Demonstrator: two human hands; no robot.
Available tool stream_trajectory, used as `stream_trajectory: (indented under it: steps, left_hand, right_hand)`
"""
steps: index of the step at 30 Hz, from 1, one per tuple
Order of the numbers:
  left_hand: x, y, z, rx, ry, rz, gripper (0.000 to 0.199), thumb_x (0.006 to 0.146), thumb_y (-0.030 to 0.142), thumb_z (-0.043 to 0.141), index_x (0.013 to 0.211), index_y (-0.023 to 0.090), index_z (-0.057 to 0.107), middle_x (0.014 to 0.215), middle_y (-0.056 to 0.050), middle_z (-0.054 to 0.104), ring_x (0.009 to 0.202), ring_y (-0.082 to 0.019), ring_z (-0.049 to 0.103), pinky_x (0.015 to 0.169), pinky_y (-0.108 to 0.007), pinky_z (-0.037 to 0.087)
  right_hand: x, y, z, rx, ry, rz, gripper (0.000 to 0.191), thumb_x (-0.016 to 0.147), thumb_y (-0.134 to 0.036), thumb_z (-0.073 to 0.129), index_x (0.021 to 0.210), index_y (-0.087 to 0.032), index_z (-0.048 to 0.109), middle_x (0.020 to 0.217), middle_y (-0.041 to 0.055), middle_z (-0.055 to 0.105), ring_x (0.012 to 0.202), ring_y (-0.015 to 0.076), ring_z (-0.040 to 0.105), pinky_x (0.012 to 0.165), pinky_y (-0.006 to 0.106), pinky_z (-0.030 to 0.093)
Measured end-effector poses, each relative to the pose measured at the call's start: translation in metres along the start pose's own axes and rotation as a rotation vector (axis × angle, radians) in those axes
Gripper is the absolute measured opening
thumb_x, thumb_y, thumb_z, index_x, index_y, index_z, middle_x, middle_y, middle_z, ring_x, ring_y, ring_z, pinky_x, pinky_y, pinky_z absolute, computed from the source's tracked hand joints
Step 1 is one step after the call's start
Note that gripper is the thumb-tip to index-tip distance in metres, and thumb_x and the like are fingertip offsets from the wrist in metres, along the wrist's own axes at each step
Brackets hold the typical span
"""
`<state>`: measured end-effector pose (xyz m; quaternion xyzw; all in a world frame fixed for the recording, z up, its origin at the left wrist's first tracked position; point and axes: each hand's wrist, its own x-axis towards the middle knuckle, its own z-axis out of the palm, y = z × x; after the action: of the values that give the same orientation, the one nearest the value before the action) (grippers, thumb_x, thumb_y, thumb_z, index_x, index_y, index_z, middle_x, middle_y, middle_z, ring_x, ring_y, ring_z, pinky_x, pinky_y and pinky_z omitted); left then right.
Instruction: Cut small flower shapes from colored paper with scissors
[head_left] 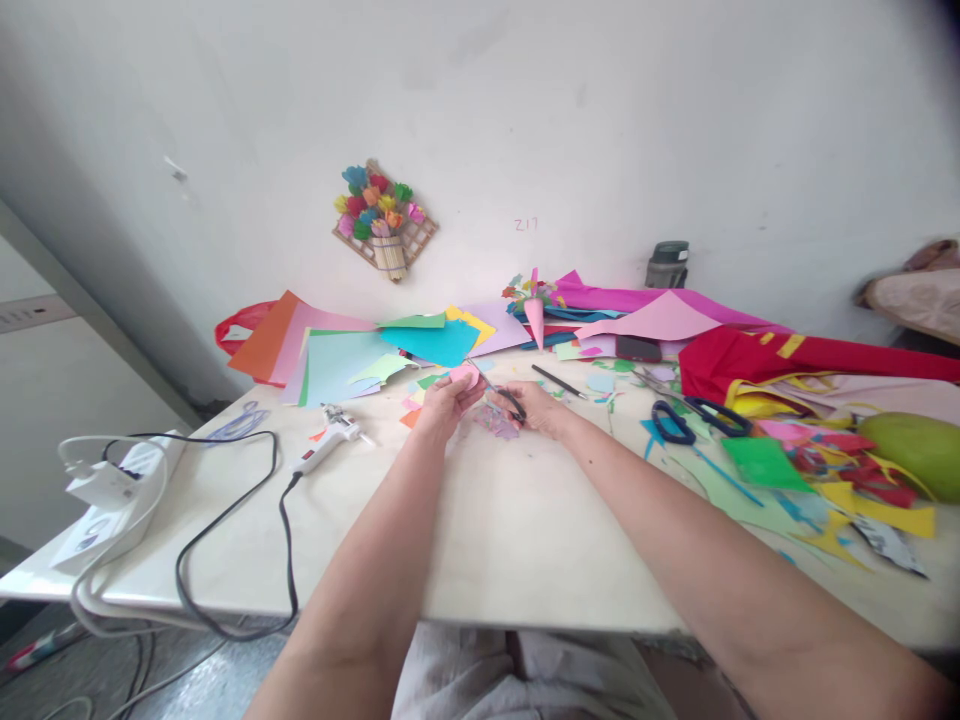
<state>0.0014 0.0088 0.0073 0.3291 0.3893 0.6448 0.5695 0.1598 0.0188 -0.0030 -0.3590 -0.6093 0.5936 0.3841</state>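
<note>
My left hand (448, 400) pinches a small piece of pink paper (468, 374) above the middle of the table. In my right hand (534, 406) is a pair of scissors (511, 402) with dark handles, its blades pointing toward the pink paper. Whether the blades touch the paper is hard to make out. Small paper scraps (495, 422) lie on the table just below both hands. A black pen (559, 381) rests beyond my right hand. Orange paper pieces (410, 414) are left of my left hand.
A hot glue gun (327, 448) and its black cord lie left, near a white power strip (112, 500). Coloured paper sheets (341, 365) line the back. Larger scissors (694, 418), mixed scraps (769, 465) and a green rounded object (915, 455) occupy the right. A pink paper cone with flowers (534, 318) stands behind.
</note>
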Motion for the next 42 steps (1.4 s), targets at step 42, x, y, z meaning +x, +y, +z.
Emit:
stream_trajectory:
  steps: [42]
  left_hand:
    - [-0.0038, 0.0034, 0.0006, 0.070, 0.021, 0.040, 0.018, 0.068, 0.022, 0.078, 0.075, 0.012, 0.064, 0.070, -0.007, 0.071, 0.072, -0.019, 0.072, 0.075, -0.031, 0.058]
  right_hand:
    - [-0.0065, -0.0062, 0.0022, -0.018, -0.013, 0.026, 0.025, 0.069, -0.028, 0.075, 0.063, -0.017, 0.053, 0.042, -0.0060, 0.044, 0.034, 0.0065, 0.036, 0.033, 0.018, 0.028]
